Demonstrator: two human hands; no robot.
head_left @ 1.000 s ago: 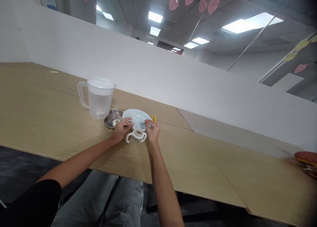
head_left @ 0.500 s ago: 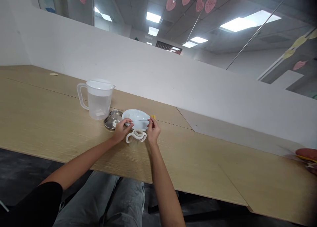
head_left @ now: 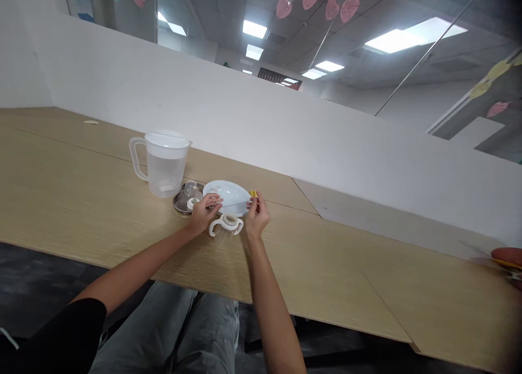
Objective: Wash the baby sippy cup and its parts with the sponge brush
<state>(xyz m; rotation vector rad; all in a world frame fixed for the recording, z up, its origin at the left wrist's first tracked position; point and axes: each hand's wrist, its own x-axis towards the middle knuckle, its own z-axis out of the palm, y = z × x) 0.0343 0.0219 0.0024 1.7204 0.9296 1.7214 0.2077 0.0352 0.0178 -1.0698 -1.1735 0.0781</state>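
A white plate (head_left: 228, 191) is tilted above the wooden table (head_left: 81, 200), its far edge raised. My left hand (head_left: 203, 213) pinches its left rim and my right hand (head_left: 256, 217) pinches its right rim. Just in front of the plate, between my hands, stands a clear baby bottle with a white two-handled collar (head_left: 225, 225). A small yellow thing (head_left: 253, 193) shows just behind my right fingers.
A clear plastic pitcher (head_left: 163, 162) holding some water stands to the left. Beside it a small metal dish (head_left: 184, 203) holds a clear cap and a small white piece. A white partition wall (head_left: 285, 129) runs behind. A red and yellow object (head_left: 508, 257) lies at the far right edge.
Both hands closed on the plate's rim and tipped it up off the table; the right hand shifted slightly right and back.
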